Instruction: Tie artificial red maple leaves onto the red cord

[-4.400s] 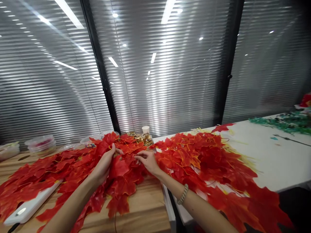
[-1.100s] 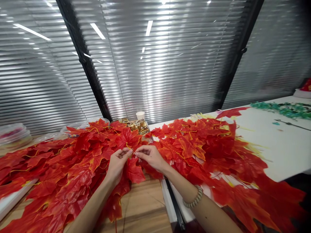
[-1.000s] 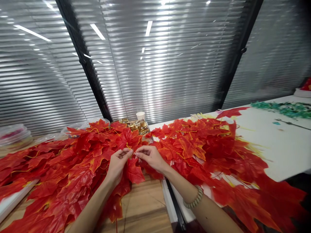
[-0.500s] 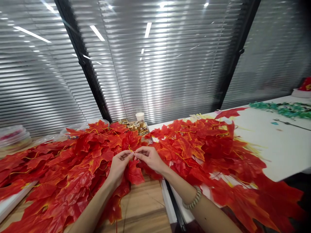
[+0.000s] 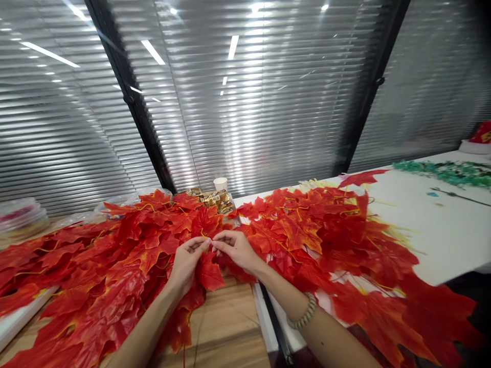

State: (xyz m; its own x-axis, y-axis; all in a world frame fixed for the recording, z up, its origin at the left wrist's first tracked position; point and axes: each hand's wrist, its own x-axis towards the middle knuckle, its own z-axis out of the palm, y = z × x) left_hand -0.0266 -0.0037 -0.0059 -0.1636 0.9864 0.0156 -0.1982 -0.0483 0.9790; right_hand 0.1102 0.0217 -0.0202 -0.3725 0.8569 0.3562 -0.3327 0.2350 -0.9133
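Observation:
Red artificial maple leaves on thin yellow stems lie in two big heaps: one heap [image 5: 95, 266] on the wooden table and another heap [image 5: 333, 240] on the white table. My left hand [image 5: 187, 258] and my right hand [image 5: 236, 248] meet fingertip to fingertip over the gap between the heaps. Both pinch the same thin yellow stem [image 5: 207, 237], from which a red leaf [image 5: 210, 273] hangs below my left fingers. A bead bracelet [image 5: 303, 318] is on my right wrist.
A small white paper cup [image 5: 220, 183] and gold-wrapped packets [image 5: 217, 198] sit by the window blinds. Clear plastic lidded tubs [image 5: 21, 217] stand far left. Green plastic sprigs [image 5: 445, 171] lie far right on the white table [image 5: 441, 230]. A white board [image 5: 15, 319] pokes out under the left heap.
Since 4.4 s ago my hands have come together from apart in the leaves to pinch one stem. Over the last second they have hardly moved.

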